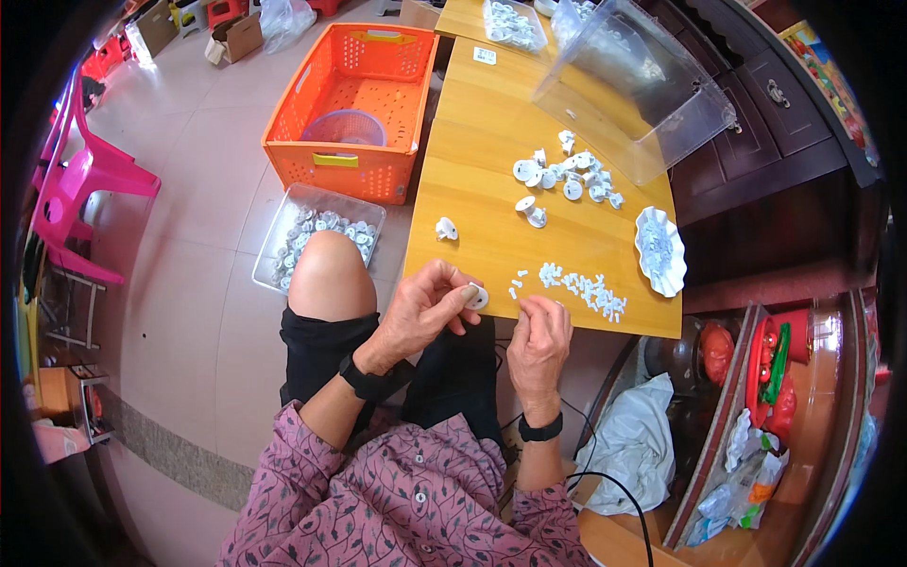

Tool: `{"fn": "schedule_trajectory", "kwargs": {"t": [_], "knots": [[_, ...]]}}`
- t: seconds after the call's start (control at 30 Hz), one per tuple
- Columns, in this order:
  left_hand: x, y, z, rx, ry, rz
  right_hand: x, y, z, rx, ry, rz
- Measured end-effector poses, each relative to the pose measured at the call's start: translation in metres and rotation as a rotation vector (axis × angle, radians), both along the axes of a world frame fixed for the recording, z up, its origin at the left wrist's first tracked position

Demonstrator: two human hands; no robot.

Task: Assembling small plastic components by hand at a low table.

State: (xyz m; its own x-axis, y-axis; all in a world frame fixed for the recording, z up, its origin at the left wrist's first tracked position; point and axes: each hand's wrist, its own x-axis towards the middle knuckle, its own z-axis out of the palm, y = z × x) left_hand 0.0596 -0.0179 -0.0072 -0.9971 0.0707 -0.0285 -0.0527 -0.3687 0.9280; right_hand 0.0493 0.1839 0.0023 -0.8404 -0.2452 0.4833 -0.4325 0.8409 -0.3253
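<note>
My left hand (427, 308) pinches a white round plastic piece (479, 300) with a small dark spot, just over the near edge of the wooden table (472, 123). To its right, my right hand (539, 342) has thumb and fingertips pressed together; whatever may be between them is too small to make out. Beyond that hand lies a scatter of tiny white plastic pieces (593, 293), a few of them apart on its left. A single white round-headed part (446, 229) lies by the left table edge. Several similar parts (573, 189) form a loose heap farther back.
A scalloped white dish (673, 253) holds small pale pieces at the right edge. Behind it stands a clear plastic box (652, 142). On the floor at left are an orange crate (283, 118) and a clear bin (380, 215) of round parts. Dark cables (628, 493) run near my right forearm.
</note>
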Motion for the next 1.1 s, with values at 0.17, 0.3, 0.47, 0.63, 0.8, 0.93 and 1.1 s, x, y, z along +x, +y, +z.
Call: {"fn": "schedule_trajectory", "kwargs": {"t": [0.17, 0.3, 0.47, 0.63, 0.8, 0.93, 1.1], "knots": [[0.001, -0.005, -0.003, 0.134, -0.012, -0.036, 0.003, -0.007, 0.01, 0.088, -0.045, 0.02], [0.003, -0.005, 0.001, 0.229, -0.015, -0.044, 0.007, -0.007, 0.016, 0.149, -0.095, 0.058], [0.003, -0.005, -0.002, 0.219, -0.04, -0.094, 0.008, -0.002, 0.012, 0.101, -0.077, 0.048], [0.003, -0.005, -0.003, 0.23, -0.046, -0.105, 0.009, -0.009, 0.024, 0.11, -0.167, 0.053], [0.003, -0.005, -0.002, 0.205, -0.027, -0.124, 0.004, -0.013, 0.023, 0.251, -0.141, 0.054], [0.003, -0.006, -0.008, 0.281, -0.026, -0.157, 0.003, -0.013, 0.013, 0.261, -0.07, 0.046], [0.003, -0.002, -0.006, 0.417, -0.051, -0.168, 0.007, -0.01, 0.012, 0.24, -0.003, 0.081]]}}
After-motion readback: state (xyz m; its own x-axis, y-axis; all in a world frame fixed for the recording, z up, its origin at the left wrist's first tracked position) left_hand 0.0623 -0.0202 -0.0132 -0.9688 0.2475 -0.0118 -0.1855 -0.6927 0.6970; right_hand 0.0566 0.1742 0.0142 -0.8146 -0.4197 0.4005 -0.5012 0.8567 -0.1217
